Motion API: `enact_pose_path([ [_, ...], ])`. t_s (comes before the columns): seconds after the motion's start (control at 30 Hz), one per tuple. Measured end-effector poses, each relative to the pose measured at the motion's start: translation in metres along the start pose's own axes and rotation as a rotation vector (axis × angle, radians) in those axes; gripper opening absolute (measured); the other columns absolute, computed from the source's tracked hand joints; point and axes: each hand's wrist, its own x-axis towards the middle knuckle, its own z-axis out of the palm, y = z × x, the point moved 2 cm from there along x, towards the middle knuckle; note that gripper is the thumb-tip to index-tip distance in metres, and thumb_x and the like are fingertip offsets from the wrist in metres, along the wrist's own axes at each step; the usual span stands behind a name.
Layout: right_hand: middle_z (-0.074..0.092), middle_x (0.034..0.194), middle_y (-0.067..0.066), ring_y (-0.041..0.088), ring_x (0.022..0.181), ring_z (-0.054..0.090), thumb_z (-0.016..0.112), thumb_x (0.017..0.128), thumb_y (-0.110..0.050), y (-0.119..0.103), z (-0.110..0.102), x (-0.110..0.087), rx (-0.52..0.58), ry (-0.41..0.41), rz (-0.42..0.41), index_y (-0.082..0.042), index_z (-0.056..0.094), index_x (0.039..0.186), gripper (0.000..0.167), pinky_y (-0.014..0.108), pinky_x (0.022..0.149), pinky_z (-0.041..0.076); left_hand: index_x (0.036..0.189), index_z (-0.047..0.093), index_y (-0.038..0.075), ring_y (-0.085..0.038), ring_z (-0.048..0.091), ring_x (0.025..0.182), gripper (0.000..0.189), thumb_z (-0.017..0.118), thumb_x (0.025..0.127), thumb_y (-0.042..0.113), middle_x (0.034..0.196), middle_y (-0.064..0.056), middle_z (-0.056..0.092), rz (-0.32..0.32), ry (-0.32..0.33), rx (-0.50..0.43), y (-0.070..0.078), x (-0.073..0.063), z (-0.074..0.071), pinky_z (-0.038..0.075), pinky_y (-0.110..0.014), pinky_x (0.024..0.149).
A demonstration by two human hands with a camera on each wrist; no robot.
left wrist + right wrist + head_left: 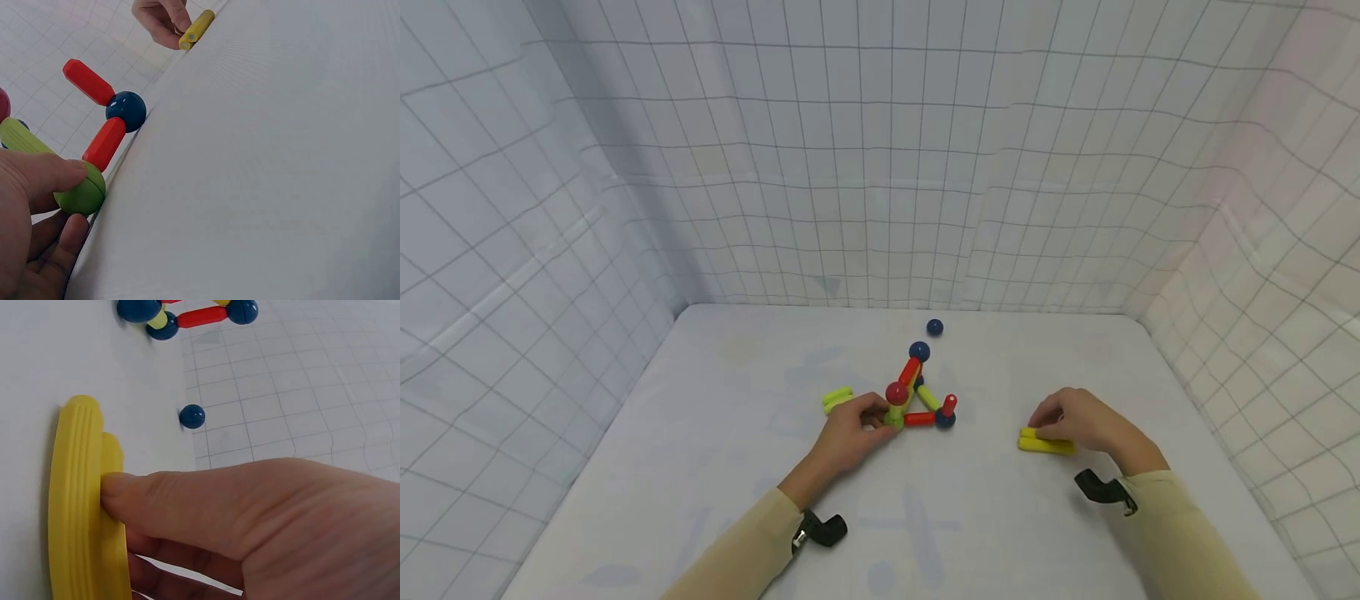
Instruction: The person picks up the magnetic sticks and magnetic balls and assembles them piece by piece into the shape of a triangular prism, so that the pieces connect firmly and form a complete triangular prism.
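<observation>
On the white surface [970, 517], the left hand [847, 437] is pinching the green ball [87, 195] of a rod-and-ball model [921, 419]; rightward, the right hand [1086, 421] is gripping the farther of two yellow rods [1043, 447]. Both are lying side by side, long axes running left to right, roughly pointing toward the model. Only the left wrist view is showing grey end discs [185, 45]; only the right, ridges [78, 500].
</observation>
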Motion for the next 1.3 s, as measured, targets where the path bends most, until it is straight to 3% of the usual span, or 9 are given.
enact_pose_path([
  [0.43,0.074,0.107,-0.002,0.02,0.096,0.065,0.08,0.098,-0.017,0.002,0.009,0.013,-0.017,0.136,-0.043,-0.013,0.082,0.112,0.015,0.042,0.086,0.056,0.116,0.075,0.013,-0.013,0.069,0.092,0.024,0.086,0.095,0.015,0.109,0.003,0.073,0.0,-0.001,0.002,-0.002,0.001,0.0,0.06,-0.036,0.088],
  [0.7,0.073,0.106,-0.001,0.02,0.094,0.065,0.079,0.099,-0.015,0.0,0.01,0.017,-0.059,0.131,-0.064,-0.009,0.081,0.114,0.017,0.043,0.084,0.057,0.117,0.075,0.012,-0.013,0.069,0.093,0.025,0.085,0.095,0.014,0.111,0.003,0.074,0.003,-0.01,0.004,-0.002,0.002,0.0,0.06,-0.033,0.088],
  [1.03,0.075,0.112,0.005,0.021,0.099,0.069,0.08,0.095,-0.011,-0.005,0.012,0.015,-0.087,0.096,-0.025,-0.003,0.08,0.119,0.025,0.047,0.089,0.059,0.117,0.075,0.013,-0.012,0.069,0.092,0.024,0.086,0.095,0.015,0.111,0.003,0.074,0.002,-0.01,0.012,0.0,0.001,0.001,0.06,-0.033,0.087],
  [1.3,0.074,0.113,0.005,0.02,0.099,0.067,0.077,0.096,-0.013,-0.006,0.014,0.02,-0.137,0.143,-0.079,-0.003,0.079,0.121,0.027,0.047,0.09,0.058,0.117,0.075,0.013,-0.013,0.069,0.092,0.024,0.086,0.095,0.014,0.112,0.003,0.074,0.002,-0.003,0.011,-0.001,0.001,0.0,0.06,-0.033,0.087],
])
